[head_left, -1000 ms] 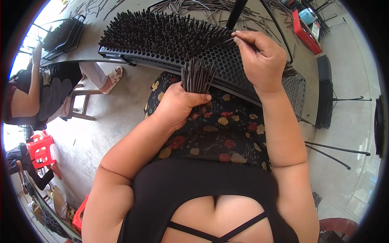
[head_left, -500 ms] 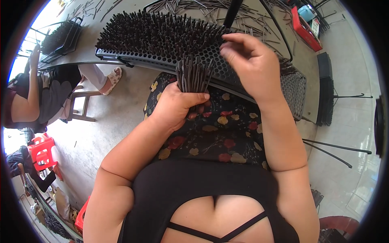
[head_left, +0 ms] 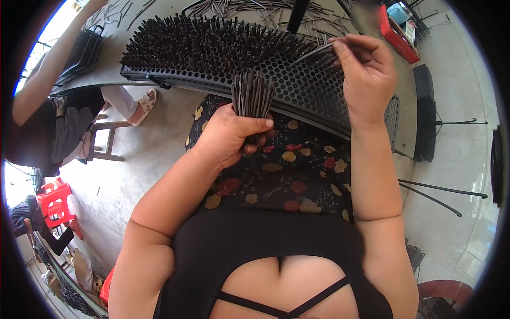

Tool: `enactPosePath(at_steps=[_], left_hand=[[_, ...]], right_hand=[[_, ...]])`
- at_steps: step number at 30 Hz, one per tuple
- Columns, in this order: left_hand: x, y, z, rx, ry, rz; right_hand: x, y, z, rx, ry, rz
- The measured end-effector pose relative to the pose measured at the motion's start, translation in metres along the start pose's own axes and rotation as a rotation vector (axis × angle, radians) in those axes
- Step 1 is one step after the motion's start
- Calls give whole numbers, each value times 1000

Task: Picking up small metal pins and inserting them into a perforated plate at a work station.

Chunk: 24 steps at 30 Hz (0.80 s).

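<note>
Since the frame half a second ago, the right hand (head_left: 369,77) has swung rightward over the tray (head_left: 300,90), and a co-worker's arm (head_left: 48,72) has lifted across the far left. The left hand and its bundle have barely shifted.

The right hand pinches a dark stick (head_left: 312,53) between thumb and forefinger, its other fingers curled. The stick slants down to the left over the tray's holes; whether its tip touches cannot be told.

The left hand (head_left: 231,130) is clamped round a bundle (head_left: 252,95) of such sticks, held roughly upright above the skirt (head_left: 289,175) at the tray's near edge.

Standing sticks (head_left: 202,45) crowd the tray's left and far part, while holes show along its near side and right. Behind it, loose sticks (head_left: 260,8) lie scattered on the worktop (head_left: 118,45). A red box (head_left: 398,40) sits at the upper right.
</note>
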<state>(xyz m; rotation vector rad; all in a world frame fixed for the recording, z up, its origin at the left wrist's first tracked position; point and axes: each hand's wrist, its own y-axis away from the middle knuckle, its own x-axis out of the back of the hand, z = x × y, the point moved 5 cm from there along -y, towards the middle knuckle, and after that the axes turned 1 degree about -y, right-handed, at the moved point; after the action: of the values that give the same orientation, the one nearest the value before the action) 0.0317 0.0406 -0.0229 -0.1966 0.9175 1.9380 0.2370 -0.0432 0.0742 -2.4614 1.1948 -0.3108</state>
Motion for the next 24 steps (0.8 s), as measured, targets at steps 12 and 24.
enactPosePath(at_steps=[12, 24], left_hand=[[1, 2, -2, 40, 7, 10], [1, 4, -2, 33, -16, 19]], right_hand=[[-3, 8, -17, 472, 413, 66], [-15, 2, -11, 335, 633, -115]])
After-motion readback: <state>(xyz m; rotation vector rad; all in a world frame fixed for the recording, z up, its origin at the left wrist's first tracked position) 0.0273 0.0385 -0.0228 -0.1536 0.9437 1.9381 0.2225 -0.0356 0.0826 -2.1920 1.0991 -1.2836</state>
